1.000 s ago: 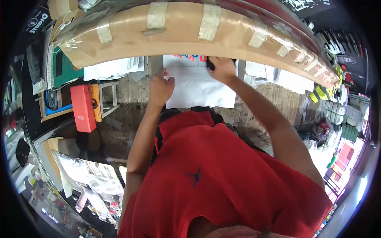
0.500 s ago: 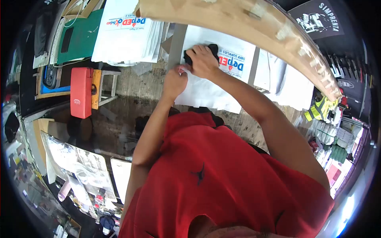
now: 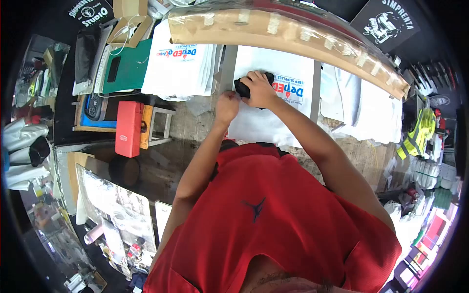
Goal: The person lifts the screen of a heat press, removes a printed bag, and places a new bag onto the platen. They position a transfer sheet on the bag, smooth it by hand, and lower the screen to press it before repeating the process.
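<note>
A white printed sheet or bag point(image 3: 259, 124) with red and blue lettering lies on a grey board point(image 3: 316, 93) in front of me. My right hand point(image 3: 259, 90) is wrapped round a black cloth-like bundle point(image 3: 242, 88) and presses it on the sheet, left of the lettering. At the sheet's left edge, close beside the right hand, my left hand point(image 3: 228, 105) has its fingers curled together; whatever they pinch is too small to make out.
A stack of printed white sheets point(image 3: 178, 73) and a green board point(image 3: 128, 68) lie at the left. Nearer stands a red box point(image 3: 129, 128) by a small wooden stool point(image 3: 160, 127). A long taped cardboard piece point(image 3: 288, 36) arches behind the sheet. More white sheets point(image 3: 376, 112) lie right.
The whole view has shifted, with the scene lower and further right at the left side. Both hands stay near the sheet's left edge, the right still on the black bundle.
</note>
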`<state>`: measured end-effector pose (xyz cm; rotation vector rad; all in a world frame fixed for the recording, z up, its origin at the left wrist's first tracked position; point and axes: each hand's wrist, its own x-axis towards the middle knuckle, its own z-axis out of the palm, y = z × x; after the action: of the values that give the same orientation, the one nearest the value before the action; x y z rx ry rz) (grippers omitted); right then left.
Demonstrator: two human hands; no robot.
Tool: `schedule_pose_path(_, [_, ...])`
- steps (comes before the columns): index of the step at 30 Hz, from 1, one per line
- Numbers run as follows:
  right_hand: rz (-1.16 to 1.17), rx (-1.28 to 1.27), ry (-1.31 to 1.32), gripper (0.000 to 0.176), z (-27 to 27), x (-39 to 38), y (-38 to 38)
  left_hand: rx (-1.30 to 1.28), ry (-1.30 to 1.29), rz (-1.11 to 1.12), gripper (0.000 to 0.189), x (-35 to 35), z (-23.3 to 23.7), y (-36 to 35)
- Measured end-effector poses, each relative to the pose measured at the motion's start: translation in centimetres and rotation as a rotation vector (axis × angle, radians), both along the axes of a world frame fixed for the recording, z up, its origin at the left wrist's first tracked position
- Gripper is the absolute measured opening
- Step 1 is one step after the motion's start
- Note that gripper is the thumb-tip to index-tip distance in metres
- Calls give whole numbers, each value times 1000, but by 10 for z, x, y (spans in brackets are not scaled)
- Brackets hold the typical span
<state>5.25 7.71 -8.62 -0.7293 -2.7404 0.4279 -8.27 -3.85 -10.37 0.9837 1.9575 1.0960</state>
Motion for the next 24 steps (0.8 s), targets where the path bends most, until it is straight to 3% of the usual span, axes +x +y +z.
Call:
schedule_pose_path(3, [-3,-9,13,61,-3,-2,0,-10,108,83,34,0,-8,0])
schedule_pose_path(9, [31,-68,82,64,-8,6,9,-72,-38,111,34,9,-7,3])
schedule_pose_path(11, [35,-49,92,65,-1,8,5,-92,-207,139,33,11,4,3])
schedule_pose_path(14, [-24,-38,36,66,2,5,0,29,-245,146,32,2,-35,3])
schedule_pose_path(17, [-42,-48,68,63,-10,5,5,59,-204,206,29,14,21,-9])
schedule_pose_path(18, [-41,-47,71,63,-13,8,8,60,-201,207,29,12,15,-9])
schedule_pose_path(21, [-197,-14,320,53,-19,25,18,131,-319,251,26,2,-3,-17])
schedule_pose_path(24, [-361,6,377,48,-17,53,32,114,-179,199,26,7,3,-33])
